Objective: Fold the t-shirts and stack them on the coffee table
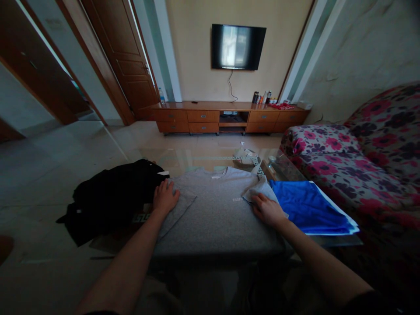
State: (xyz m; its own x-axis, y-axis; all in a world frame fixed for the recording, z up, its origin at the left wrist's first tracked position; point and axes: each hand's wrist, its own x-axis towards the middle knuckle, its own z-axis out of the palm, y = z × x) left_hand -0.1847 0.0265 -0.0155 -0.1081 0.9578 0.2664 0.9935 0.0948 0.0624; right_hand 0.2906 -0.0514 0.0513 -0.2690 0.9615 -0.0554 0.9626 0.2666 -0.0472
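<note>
A grey T-shirt point(213, 218) lies spread front up on a glass-topped table, its collar away from me and its lower part hanging over the near edge. My left hand point(165, 197) rests on the shirt's left shoulder with the fingers spread, beside the sleeve lying across the front. On the other side, my right hand point(268, 211) has its fingers curled at the hem of the right sleeve, which is turned inward over the chest. Small pale lettering shows beside that sleeve, partly covered.
Black clothing point(111, 197) is heaped at the left of the table. Folded blue cloth point(308, 208) with white edges lies at the right. Beyond stand a crumpled plastic bag point(246, 156), a low wooden cabinet point(203, 116) and a wall television point(238, 47). A flowered sofa point(331, 153) flanks the right.
</note>
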